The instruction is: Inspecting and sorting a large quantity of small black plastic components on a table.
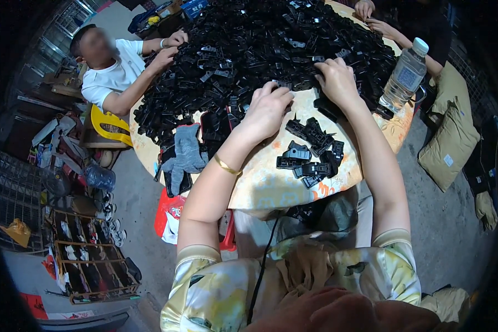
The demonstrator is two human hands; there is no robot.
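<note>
A large heap of black plastic parts [243,50] covers most of the round table [254,188]. At its near edge, my left hand [265,110] has its fingers bent and closed around a black plastic part [283,84] at the fingertips. To the right, my right hand [338,82] curls its fingers down into the heap; whatever they grip is hidden under them. Between my forearms lies a small separate group of black plastic parts [312,152], close to the table's near edge.
A clear bottle [405,77] with a white cap stands at the table's right. Left of my left forearm, a grey glove [186,152] lies over black trays. A person [116,72] in white works across the left side; another person's hands [371,16] are at the far right.
</note>
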